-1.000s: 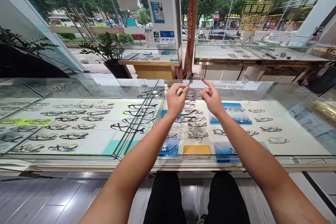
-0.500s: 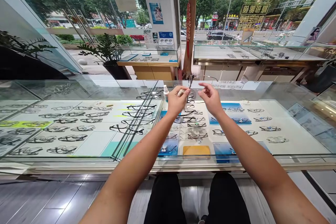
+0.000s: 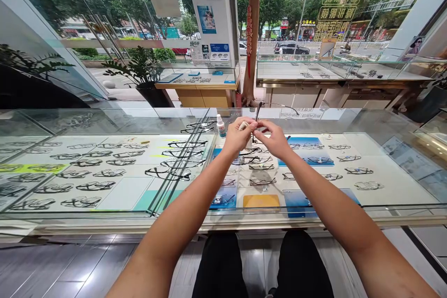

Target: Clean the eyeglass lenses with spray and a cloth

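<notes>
Above the glass counter, a pair of eyeglasses (image 3: pixel 258 111) is held up, one thin temple stretching out to the right. My left hand (image 3: pixel 239 136) is closed on it with thumb and fingers. A small whitish item (image 3: pixel 243 125), too small to make out, is tucked in that same hand. My right hand (image 3: pixel 273 138) meets the left at the frame, its fingers pinched on the eyeglasses. Both hands hide part of the lenses. Just left of my left hand stands a small white spray bottle (image 3: pixel 220 126) with a label.
A glass display counter (image 3: pixel 104 216) spans the view, with rows of eyeglasses (image 3: pixel 96 186) inside. A yellow cloth or pouch (image 3: pixel 261 201) lies near its front edge. Beyond stand more showcases (image 3: pixel 202 86), a potted plant (image 3: pixel 146 74) and a wooden post (image 3: pixel 252 32).
My right hand has come left and closed on the eyeglasses beside my left hand; before, its fingers were apart from them. The eyeglasses have shifted slightly right.
</notes>
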`<action>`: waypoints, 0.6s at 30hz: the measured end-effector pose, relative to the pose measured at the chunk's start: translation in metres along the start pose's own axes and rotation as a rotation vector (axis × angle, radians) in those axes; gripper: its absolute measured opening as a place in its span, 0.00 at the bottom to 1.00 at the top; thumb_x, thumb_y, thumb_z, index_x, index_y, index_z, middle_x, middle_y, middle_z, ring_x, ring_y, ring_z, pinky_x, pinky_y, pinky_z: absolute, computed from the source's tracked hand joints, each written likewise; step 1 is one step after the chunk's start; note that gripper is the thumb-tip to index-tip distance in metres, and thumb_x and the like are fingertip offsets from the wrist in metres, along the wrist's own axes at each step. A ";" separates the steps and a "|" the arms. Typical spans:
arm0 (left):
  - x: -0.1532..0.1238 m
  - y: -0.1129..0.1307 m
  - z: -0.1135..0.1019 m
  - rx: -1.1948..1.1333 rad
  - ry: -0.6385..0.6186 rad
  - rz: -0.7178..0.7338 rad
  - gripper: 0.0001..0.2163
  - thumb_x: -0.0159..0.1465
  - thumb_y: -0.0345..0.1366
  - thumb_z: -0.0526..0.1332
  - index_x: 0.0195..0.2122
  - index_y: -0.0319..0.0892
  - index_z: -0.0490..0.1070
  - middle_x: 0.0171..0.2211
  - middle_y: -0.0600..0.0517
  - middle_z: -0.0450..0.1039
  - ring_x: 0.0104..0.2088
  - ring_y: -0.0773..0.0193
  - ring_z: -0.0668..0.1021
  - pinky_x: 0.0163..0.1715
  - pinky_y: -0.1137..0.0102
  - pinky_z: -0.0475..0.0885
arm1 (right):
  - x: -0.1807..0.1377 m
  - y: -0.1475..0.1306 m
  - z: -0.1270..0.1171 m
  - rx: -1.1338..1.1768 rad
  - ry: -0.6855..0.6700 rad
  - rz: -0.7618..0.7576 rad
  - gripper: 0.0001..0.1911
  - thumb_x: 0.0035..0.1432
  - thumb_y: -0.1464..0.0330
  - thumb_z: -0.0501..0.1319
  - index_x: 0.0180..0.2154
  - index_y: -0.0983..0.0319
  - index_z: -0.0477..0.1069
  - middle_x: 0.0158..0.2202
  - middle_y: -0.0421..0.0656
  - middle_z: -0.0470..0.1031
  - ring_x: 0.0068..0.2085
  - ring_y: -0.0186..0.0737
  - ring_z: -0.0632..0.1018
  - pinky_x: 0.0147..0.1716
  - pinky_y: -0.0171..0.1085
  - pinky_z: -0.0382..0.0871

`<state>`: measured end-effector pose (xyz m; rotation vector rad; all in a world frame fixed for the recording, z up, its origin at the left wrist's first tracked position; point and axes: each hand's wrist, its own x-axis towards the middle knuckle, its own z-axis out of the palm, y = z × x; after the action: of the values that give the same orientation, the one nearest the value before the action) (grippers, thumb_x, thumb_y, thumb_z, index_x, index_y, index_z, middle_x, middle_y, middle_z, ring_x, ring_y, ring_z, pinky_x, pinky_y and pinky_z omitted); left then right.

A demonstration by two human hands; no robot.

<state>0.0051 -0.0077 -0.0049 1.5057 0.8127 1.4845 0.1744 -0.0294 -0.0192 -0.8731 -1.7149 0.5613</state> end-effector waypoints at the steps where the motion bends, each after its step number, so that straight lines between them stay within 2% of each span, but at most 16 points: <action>1: -0.002 0.002 0.001 0.007 -0.006 0.000 0.20 0.53 0.53 0.82 0.32 0.42 0.83 0.47 0.45 0.80 0.49 0.55 0.80 0.54 0.63 0.74 | 0.000 0.001 0.000 -0.009 0.009 -0.008 0.15 0.66 0.55 0.67 0.49 0.56 0.81 0.51 0.48 0.85 0.52 0.52 0.83 0.50 0.50 0.78; 3: -0.005 0.007 0.003 0.011 -0.021 -0.018 0.20 0.55 0.52 0.81 0.35 0.42 0.82 0.45 0.46 0.79 0.46 0.58 0.80 0.48 0.65 0.74 | 0.000 0.002 0.000 -0.032 0.047 -0.019 0.15 0.66 0.56 0.67 0.48 0.56 0.82 0.50 0.47 0.85 0.50 0.52 0.83 0.49 0.50 0.78; 5: -0.009 0.012 0.005 -0.009 -0.034 -0.080 0.20 0.56 0.51 0.79 0.40 0.43 0.80 0.40 0.49 0.78 0.38 0.62 0.77 0.39 0.68 0.73 | 0.001 0.002 -0.001 -0.059 0.107 -0.019 0.14 0.67 0.55 0.66 0.47 0.56 0.82 0.51 0.48 0.85 0.50 0.51 0.83 0.50 0.50 0.78; 8: -0.012 0.019 0.007 -0.044 -0.045 -0.226 0.19 0.58 0.46 0.74 0.46 0.45 0.73 0.31 0.56 0.70 0.27 0.67 0.69 0.26 0.72 0.64 | 0.003 0.002 -0.006 -0.098 0.203 -0.006 0.14 0.68 0.56 0.65 0.47 0.56 0.82 0.51 0.48 0.85 0.50 0.51 0.82 0.50 0.50 0.78; 10: -0.014 0.024 0.009 -0.057 -0.096 -0.284 0.16 0.57 0.40 0.68 0.46 0.46 0.71 0.30 0.58 0.67 0.25 0.68 0.67 0.24 0.73 0.61 | 0.005 0.002 -0.012 -0.120 0.264 0.005 0.14 0.69 0.56 0.63 0.45 0.56 0.82 0.51 0.48 0.85 0.50 0.51 0.82 0.49 0.49 0.77; 12: -0.019 0.028 0.012 -0.049 -0.225 -0.312 0.16 0.54 0.36 0.63 0.45 0.46 0.70 0.32 0.57 0.66 0.26 0.68 0.67 0.24 0.74 0.62 | 0.006 0.002 -0.018 -0.140 0.325 0.015 0.14 0.70 0.56 0.61 0.42 0.57 0.81 0.49 0.48 0.85 0.49 0.50 0.82 0.48 0.47 0.76; 14: -0.026 0.033 0.016 -0.003 -0.427 -0.346 0.17 0.53 0.34 0.61 0.46 0.46 0.70 0.33 0.56 0.67 0.28 0.68 0.68 0.25 0.74 0.63 | 0.008 0.003 -0.023 -0.150 0.378 0.025 0.14 0.70 0.57 0.60 0.39 0.57 0.80 0.47 0.48 0.85 0.48 0.49 0.81 0.47 0.46 0.76; 18: -0.042 0.037 0.022 0.109 -0.852 -0.417 0.17 0.61 0.34 0.64 0.52 0.47 0.69 0.39 0.55 0.70 0.30 0.69 0.69 0.26 0.74 0.65 | 0.010 0.005 -0.027 -0.146 0.432 0.043 0.15 0.70 0.57 0.58 0.36 0.57 0.79 0.46 0.47 0.85 0.46 0.48 0.81 0.46 0.45 0.75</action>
<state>0.0189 -0.0643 0.0110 1.7055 0.6186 0.4136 0.1998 -0.0198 -0.0079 -1.0515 -1.3554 0.2514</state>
